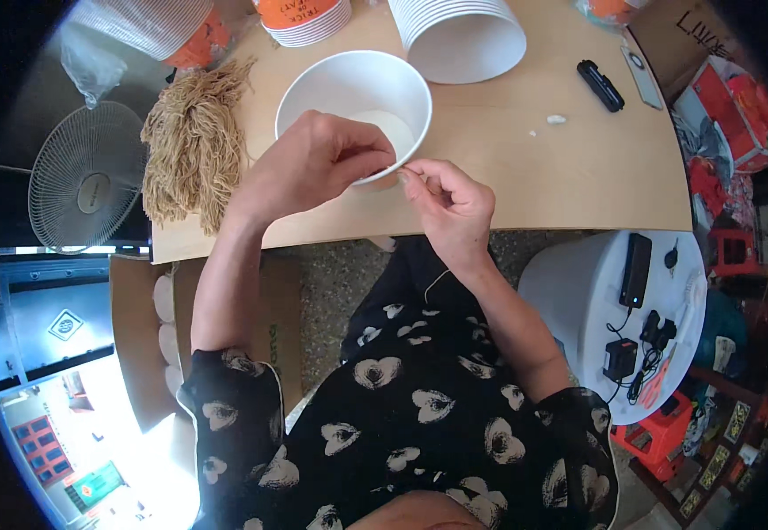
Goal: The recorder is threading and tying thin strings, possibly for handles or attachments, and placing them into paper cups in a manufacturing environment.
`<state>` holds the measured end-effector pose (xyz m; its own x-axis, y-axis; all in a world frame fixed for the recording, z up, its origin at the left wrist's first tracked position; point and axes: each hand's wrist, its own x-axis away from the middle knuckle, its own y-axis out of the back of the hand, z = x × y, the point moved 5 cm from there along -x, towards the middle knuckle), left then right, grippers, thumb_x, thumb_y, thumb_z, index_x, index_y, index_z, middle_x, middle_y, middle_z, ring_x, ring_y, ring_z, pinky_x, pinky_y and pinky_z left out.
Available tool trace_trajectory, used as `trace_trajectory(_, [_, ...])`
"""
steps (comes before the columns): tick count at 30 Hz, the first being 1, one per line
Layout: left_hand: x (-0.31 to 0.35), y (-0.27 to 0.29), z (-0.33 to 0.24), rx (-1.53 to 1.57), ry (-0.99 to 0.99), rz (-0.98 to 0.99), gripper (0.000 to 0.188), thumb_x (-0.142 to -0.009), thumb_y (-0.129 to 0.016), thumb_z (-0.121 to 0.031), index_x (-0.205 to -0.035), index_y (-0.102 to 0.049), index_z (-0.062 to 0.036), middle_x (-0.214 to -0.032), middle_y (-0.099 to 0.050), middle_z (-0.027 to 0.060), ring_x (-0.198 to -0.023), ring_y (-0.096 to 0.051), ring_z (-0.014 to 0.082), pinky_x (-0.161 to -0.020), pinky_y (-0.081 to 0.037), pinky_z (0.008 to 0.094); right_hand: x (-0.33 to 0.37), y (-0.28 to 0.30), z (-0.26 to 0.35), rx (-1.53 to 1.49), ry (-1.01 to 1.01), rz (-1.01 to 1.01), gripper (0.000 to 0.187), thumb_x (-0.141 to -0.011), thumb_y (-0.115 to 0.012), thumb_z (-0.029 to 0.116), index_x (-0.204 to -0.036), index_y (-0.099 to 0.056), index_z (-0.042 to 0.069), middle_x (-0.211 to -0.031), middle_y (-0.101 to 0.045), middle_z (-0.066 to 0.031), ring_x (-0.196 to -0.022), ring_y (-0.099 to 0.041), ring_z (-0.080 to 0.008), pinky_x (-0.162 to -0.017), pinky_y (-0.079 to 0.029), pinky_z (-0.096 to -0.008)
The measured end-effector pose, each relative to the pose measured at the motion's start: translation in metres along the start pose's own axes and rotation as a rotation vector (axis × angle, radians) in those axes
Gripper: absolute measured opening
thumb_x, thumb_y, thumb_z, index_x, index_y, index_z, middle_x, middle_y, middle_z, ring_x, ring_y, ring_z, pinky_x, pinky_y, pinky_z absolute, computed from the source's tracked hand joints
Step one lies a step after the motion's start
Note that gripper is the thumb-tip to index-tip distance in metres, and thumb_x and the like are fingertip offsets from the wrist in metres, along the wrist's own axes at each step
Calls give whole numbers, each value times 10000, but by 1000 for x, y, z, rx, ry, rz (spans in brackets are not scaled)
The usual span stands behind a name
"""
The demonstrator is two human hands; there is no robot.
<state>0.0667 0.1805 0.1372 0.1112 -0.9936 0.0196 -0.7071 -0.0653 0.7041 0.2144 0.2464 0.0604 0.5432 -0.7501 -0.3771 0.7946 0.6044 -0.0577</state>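
Note:
A white paper bucket (346, 87) with a rolled rim stands near the table's front edge, its mouth toward me. My left hand (313, 166) reaches over the near side of the rim, its fingers curled and pressed together just inside the wall. At the right of the same rim, my right hand (451, 205) pinches with thumb and forefinger from outside, close to the left fingertips. Whatever lies between the fingers of either hand is too small or hidden to make out. Left of the bucket lies a bundle of tan twine (191, 141), its strands loose at the ends.
A stack of white paper buckets (472, 49) lies behind to the right; orange-printed buckets (306, 18) stand at the back. A black stapler-like tool (600, 86) rests on the right. A fan (92, 181) is at left, a white round stool (570, 291) with chargers at right.

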Motion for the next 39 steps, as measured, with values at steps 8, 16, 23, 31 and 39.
trace_trajectory(8, [-7, 0, -4, 385, -279, -294, 87, -873, -676, -59, -872, -691, 26, -1072, -698, 123, -900, -671, 147, -788, -549, 295, -22, 13, 21, 57, 1, 110, 163, -917, -689, 59, -1065, -664, -4, -697, -561, 66, -611, -457, 14, -522, -342, -166])
trace_trajectory(16, [-14, -11, -29, 146, -530, -99, 535, -834, -749, -121, -1314, -520, -64, -1204, -661, 104, -1057, -662, 264, -940, -500, 423, -31, 14, 16, -64, -22, 142, 105, -901, -696, 39, -990, -712, -14, -817, -672, 2, -690, -555, -27, -608, -445, -189])
trace_trajectory(23, [-14, -21, -29, -231, -437, -109, 713, -852, -700, -102, -1482, -372, -162, -1170, -678, 57, -1092, -625, 258, -1001, -402, 429, -28, 34, 27, -90, -130, 66, 147, -934, -666, 86, -999, -717, -36, -826, -651, 8, -713, -534, -35, -626, -428, -186])
trace_trajectory(31, [-10, -18, -24, -265, -449, -94, 544, -858, -671, -95, -1381, -528, -143, -1130, -692, 54, -1208, -541, 241, -1053, -351, 436, -33, 52, 30, -130, -163, 54, 195, -930, -660, 133, -1008, -705, -41, -686, -529, 31, -594, -417, -26, -523, -274, -198])
trace_trajectory(39, [-20, -8, -46, -116, -419, -44, 397, -843, -697, -95, -1228, -612, -50, -1021, -694, 87, -976, -648, 215, -874, -480, 373, -32, 41, 48, -44, -109, 137, 138, -914, -670, 71, -1010, -720, -15, -753, -627, -4, -648, -524, -48, -579, -398, -186])
